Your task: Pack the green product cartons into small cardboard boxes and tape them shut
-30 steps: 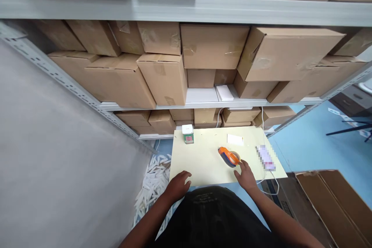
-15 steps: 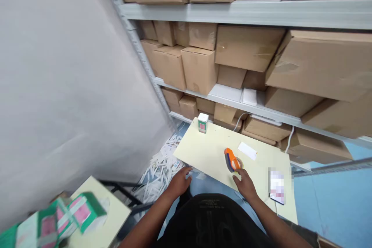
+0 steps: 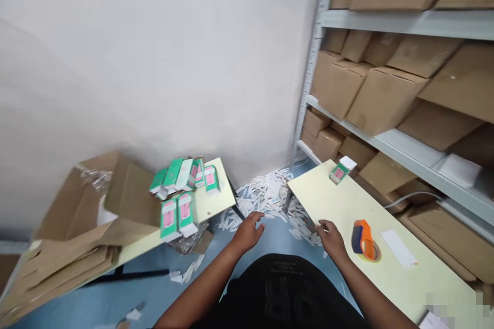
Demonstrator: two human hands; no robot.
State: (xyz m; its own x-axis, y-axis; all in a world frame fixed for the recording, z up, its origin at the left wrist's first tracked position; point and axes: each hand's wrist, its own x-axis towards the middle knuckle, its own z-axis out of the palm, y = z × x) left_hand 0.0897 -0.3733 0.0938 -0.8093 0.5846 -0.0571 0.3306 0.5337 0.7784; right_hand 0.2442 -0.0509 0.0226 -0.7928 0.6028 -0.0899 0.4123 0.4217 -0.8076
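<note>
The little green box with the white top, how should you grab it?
Probably by two opposite sides of the green box, just under its white top, coming from the person's side with the right hand. It stands upright, so its straight sides suit thumb and fingers; the shelves are behind it, while the table lies open in front.

No readable text. Black shirt [image 3: 252,293], near centre: large tone-on-tone letters [image 3: 283,299], small line [image 3: 283,268] on their far side, too faint.
</note>
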